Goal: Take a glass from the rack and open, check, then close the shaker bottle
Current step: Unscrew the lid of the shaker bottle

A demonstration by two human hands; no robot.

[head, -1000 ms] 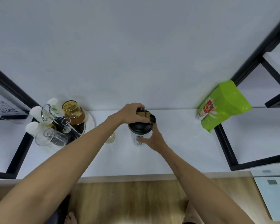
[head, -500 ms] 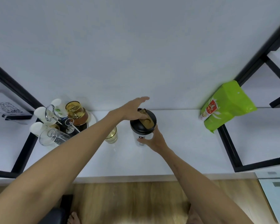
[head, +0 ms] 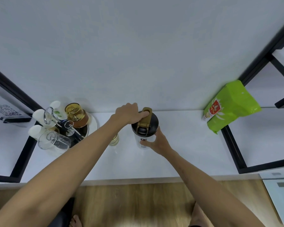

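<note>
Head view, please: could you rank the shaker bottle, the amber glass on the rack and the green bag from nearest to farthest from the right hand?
1. Shaker bottle: held by the right hand around its white body.
2. Amber glass: upside down on the rack, off to the left.
3. Green bag: far right, leaning against the black shelf frame.

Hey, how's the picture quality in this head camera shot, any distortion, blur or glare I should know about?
Head view: strong wide-angle distortion bows the black shelf frames and the counter edge; light is soft and even, with faint shadows; the shaker bottle and both hands are fairly sharp; small highlights on the clear glass.
</note>
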